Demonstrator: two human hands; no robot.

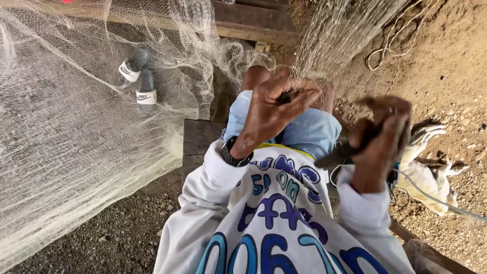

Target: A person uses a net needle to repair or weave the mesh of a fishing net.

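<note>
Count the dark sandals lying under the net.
2. Both sandals lie side by side at upper left, seen through the fishing net: one tilted, nearer the top, the other just below and right of it. More may be hidden under the net's bunched folds.

white long sleeves [203, 203], blue lettering, black wristwatch [234, 155], light denim shorts [304, 129]

There is one view only, from a camera on the person's head. It looks steeply down and a little forward, very near the raised hands and the chest, with the net [76, 127] at the left and the sandy ground [446, 61] at the right.
</note>
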